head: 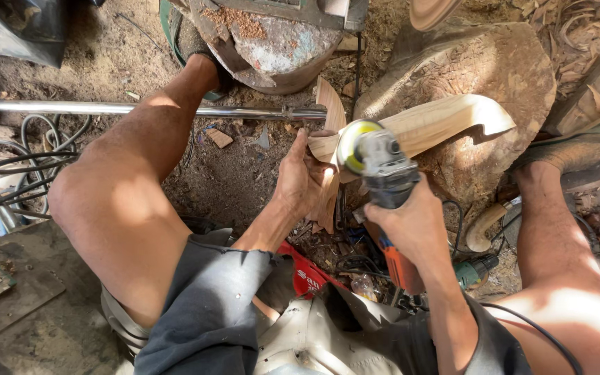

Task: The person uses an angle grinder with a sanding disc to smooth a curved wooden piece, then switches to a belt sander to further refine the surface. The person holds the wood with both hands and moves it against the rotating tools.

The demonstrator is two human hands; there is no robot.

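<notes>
Seated on the ground, knees spread, view straight down between them. Left hand (298, 182) wrapped around the near end of a pale carved wooden piece (430, 125), fingers closed on it, thumb up along the edge. The piece lies across a large stump (494, 69), its curved far end sticking out to the right. Right hand (413, 226) clenched around the body of an angle grinder (383, 170); its yellowish disc (353, 144) sits against the wood just beside the left hand. Metal pipe (105, 108) lies across the dirt floor beyond the left knee. Tangled cables (15, 167) at left. Green drill (477, 269) lying near the right leg.
</notes>
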